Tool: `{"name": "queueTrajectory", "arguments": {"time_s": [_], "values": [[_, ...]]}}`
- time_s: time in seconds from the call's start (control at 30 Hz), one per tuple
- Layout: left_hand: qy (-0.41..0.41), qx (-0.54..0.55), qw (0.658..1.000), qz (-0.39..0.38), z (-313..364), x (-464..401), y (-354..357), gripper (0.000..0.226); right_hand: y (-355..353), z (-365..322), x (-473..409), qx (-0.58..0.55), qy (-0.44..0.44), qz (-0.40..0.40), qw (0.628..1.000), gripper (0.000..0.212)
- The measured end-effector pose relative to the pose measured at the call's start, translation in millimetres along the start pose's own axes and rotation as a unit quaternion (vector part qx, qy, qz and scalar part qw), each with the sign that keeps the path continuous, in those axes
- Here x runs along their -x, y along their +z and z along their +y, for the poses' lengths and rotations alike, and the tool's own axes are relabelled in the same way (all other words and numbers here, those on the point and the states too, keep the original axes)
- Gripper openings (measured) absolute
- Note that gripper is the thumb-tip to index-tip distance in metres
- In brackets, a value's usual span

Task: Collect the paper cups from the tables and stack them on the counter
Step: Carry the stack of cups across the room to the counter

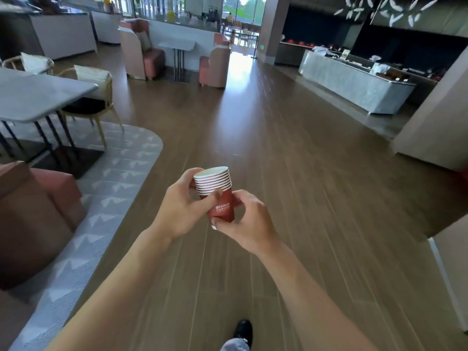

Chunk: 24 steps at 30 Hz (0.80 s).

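So the person is standing out on the wood floor [291, 153] with both bare forearms stretched out in front, hands meeting at about the middle. They're holding a stack of red paper cups [217, 196], nested one inside the other, white rims bunched at the top and tilted a bit away from them. The bottom cup has white Hilton Garden Inn lettering on it.

The left hand [181, 209] is coming in from the left, fingers [193, 173] curling round the far side of the rims while the thumb is pressing across the near side just under them, so it's clamped on the upper part of the stack. The right hand [247, 221] is sitting lower and to the right, fingers wrapping behind the base and the thumb pinching the bottom edge from the front. Both wrists are bent slightly inward toward each other.

The stack is up in the air between the two hands, not touching any tabletop. Well off to the left of the fingers there's a grey tabletop [38, 97] with a chair [93, 102] tucked beside it, sitting on a patterned grey rug [106, 198]. Far off to the right of the fingers is a long pale counter [354, 84] with stuff on it, too blurry to make out. One dark shoe [243, 330] is showing below the arms.
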<state>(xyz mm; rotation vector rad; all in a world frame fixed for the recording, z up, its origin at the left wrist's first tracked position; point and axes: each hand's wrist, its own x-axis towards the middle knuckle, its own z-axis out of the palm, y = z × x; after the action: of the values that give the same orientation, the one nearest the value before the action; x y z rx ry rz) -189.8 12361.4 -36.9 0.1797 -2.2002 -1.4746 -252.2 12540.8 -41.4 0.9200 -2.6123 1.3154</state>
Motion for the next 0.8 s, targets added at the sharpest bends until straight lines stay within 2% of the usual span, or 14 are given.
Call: {"name": "queueTrajectory", "arguments": {"time_s": [0.3, 0.53, 0.8], "values": [[-0.010, -0.036, 0.999, 0.005, -38, -124, 48, 0.062, 1, 78, -122, -0.035, 0.005, -0.010, 0.999, 0.048], [-0.013, -0.051, 0.999, -0.007, -43, -238, 112, 0.058, -34, 150, -226, -0.051, 0.011, -0.004, 0.999, 0.049], [-0.014, -0.053, 0.998, 0.008, -47, -325, 168, 0.060, -66, 209, -309, -0.066, -0.004, 0.000, 0.998, 0.051]]}}
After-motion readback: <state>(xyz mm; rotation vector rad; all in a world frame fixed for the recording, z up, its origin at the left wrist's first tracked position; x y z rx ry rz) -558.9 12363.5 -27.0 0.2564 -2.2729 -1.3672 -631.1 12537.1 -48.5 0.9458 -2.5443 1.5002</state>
